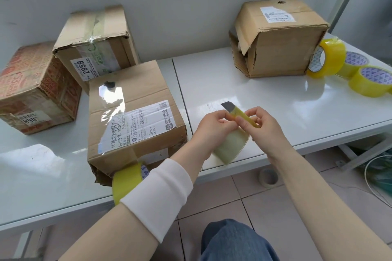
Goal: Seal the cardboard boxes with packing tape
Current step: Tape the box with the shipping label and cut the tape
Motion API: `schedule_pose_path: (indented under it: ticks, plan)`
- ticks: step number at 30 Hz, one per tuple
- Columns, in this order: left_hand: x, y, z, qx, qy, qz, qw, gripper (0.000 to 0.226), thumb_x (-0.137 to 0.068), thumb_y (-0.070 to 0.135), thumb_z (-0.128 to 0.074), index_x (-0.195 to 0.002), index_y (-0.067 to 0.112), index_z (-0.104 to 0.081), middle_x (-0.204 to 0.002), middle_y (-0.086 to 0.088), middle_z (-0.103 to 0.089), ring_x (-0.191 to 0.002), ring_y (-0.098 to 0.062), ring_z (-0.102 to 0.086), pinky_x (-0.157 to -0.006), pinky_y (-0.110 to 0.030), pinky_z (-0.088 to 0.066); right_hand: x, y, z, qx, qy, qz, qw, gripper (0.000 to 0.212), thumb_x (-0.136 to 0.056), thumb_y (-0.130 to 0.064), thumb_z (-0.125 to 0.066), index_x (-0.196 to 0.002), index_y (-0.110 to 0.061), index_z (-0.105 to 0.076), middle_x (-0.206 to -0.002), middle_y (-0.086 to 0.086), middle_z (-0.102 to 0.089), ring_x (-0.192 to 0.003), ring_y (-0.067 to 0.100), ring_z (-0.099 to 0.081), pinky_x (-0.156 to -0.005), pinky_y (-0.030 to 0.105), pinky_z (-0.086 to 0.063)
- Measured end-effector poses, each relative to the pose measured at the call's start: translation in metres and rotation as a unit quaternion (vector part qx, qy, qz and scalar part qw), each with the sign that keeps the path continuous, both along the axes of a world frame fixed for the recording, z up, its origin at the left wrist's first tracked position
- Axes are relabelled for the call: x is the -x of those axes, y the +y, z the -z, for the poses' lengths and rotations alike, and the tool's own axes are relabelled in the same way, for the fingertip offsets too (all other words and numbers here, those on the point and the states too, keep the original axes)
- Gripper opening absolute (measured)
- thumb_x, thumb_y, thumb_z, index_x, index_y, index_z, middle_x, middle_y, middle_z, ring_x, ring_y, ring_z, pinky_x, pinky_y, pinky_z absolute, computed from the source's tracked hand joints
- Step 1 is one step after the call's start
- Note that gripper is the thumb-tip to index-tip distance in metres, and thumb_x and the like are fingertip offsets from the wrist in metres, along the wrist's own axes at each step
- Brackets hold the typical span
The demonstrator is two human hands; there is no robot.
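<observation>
Cardboard boxes, four of them, stand on the glossy white table (275, 95). The nearest, a brown cardboard box with a white shipping label (131, 116), sits at nine o'clock from the hands. Its top flaps are closed under clear tape, so its contents are hidden. At eleven o'clock a taller brown box marked 2859 (95, 44) is also taped shut. Touching it at ten o'clock is a closed red-printed carton (31, 87). At one o'clock a brown box lying on its side (280, 38) has its flaps hanging open toward the left. Something pale shows in the gap, too hidden to identify.

The left hand (214, 125) and the right hand (261, 127) meet over the near table edge. Both pinch a yellow plastic utility knife (241, 115), whose grey blade points toward eleven o'clock. A pale translucent strip of tape (231, 146) hangs beneath them; which fingers hold it I cannot tell.

Three yellow packing tape rolls (326, 59) cluster just beside the open box, at two o'clock. A fourth yellow tape roll (127, 180) sits at seven o'clock, partly behind the white sleeve (161, 195). A bare cardboard tape core (268, 177) lies on the tiled floor at five o'clock.
</observation>
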State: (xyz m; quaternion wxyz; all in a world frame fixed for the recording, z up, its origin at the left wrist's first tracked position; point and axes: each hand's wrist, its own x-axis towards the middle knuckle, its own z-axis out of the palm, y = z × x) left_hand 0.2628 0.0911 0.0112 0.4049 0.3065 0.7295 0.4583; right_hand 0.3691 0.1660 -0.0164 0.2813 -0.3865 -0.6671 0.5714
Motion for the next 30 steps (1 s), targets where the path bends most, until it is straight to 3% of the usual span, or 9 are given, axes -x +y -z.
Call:
schedule_pose_path:
  ticks: [5, 10, 13, 17, 24, 26, 30]
  plan:
    - [-0.001, 0.004, -0.006, -0.017, 0.037, 0.005, 0.999, 0.013, -0.088, 0.020, -0.061, -0.075, 0.021, -0.058, -0.075, -0.001, -0.056, -0.066, -0.016, -0.051, -0.061, -0.026, -0.037, 0.006, -0.001, 0.004, -0.147, -0.036, 0.043, 0.988, 0.014, -0.092, -0.030, -0.054, -0.088, -0.017, -0.057, -0.076, -0.007, -0.056, -0.070, 0.004, -0.050, -0.060, 0.008, -0.036]
    - [-0.001, 0.007, -0.006, -0.021, 0.074, 0.015, 0.997, 0.012, -0.089, 0.022, -0.061, -0.077, 0.020, -0.058, -0.068, 0.005, -0.045, -0.063, -0.013, -0.044, -0.057, -0.024, -0.034, 0.009, 0.002, 0.008, -0.260, -0.103, 0.032, 0.959, 0.028, -0.098, -0.021, -0.042, -0.089, -0.001, -0.060, -0.080, -0.001, -0.051, -0.077, 0.016, -0.044, -0.062, 0.011, -0.032]
    - [0.001, 0.006, -0.004, -0.017, 0.079, 0.021, 0.997, 0.020, -0.088, 0.026, -0.063, -0.070, 0.023, -0.056, -0.068, 0.004, -0.047, -0.064, -0.012, -0.046, -0.058, -0.024, -0.036, 0.008, 0.003, 0.010, -0.249, -0.120, 0.009, 0.961, 0.034, -0.100, -0.023, -0.037, -0.075, -0.005, -0.052, -0.070, -0.004, -0.044, -0.066, 0.011, -0.040, -0.059, 0.008, -0.033]
    - [0.002, 0.007, -0.002, -0.011, 0.081, 0.027, 0.996, 0.019, -0.089, 0.025, -0.063, -0.070, 0.024, -0.058, -0.070, 0.004, -0.051, -0.065, -0.013, -0.049, -0.060, -0.024, -0.039, 0.006, 0.003, 0.011, -0.205, -0.110, 0.001, 0.973, 0.042, -0.101, -0.028, -0.033, -0.060, -0.015, -0.037, -0.062, -0.003, -0.038, -0.058, 0.010, -0.034, -0.053, 0.016, -0.032]
    - [0.002, 0.006, 0.001, -0.005, 0.110, 0.052, 0.993, 0.012, -0.089, 0.025, -0.063, -0.077, 0.022, -0.062, -0.073, 0.006, -0.054, -0.064, -0.010, -0.049, -0.058, -0.020, -0.038, 0.001, 0.005, 0.008, -0.010, -0.062, -0.060, 0.996, 0.037, -0.092, -0.049, -0.039, -0.074, -0.017, -0.046, -0.065, -0.004, -0.042, -0.053, 0.009, -0.036, -0.054, 0.023, -0.029]
    - [0.000, 0.007, -0.001, -0.003, 0.117, 0.057, 0.992, 0.008, -0.089, 0.024, -0.062, -0.083, 0.020, -0.065, -0.077, 0.004, -0.054, -0.068, -0.011, -0.050, -0.060, -0.020, -0.038, 0.000, 0.007, 0.005, -0.008, -0.063, -0.066, 0.996, 0.033, -0.089, -0.051, -0.043, -0.078, -0.020, -0.046, -0.064, -0.005, -0.044, -0.048, 0.003, -0.038, -0.053, 0.022, -0.029]
    - [-0.003, 0.009, -0.001, -0.001, 0.107, 0.050, 0.993, 0.007, -0.089, 0.024, -0.063, -0.085, 0.019, -0.067, -0.075, 0.005, -0.055, -0.069, -0.010, -0.051, -0.061, -0.018, -0.039, 0.002, 0.008, 0.006, -0.055, -0.083, -0.042, 0.994, 0.035, -0.097, -0.042, -0.038, -0.076, -0.014, -0.040, -0.064, 0.000, -0.041, -0.054, 0.012, -0.034, -0.054, 0.027, -0.030]
